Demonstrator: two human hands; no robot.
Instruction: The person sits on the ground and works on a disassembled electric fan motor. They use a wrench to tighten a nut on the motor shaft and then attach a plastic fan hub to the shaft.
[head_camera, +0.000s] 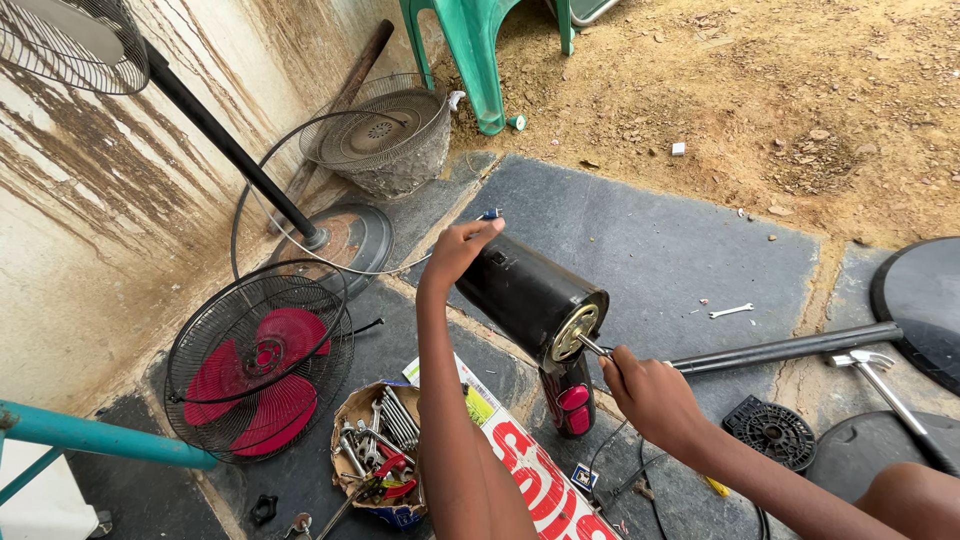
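The left hand (462, 246) grips the rear of a black cylindrical fan motor housing (527, 297). The right hand (648, 392) pinches its metal shaft (592, 347).

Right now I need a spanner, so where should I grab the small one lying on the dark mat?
Take the small spanner by its slim middle shank, coming straight down from above: it lies flat on the mat, with open space around it.

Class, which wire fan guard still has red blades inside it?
The black round guard lying lower left, beside the tool pile. The guards by the wall and the top-left one show none.
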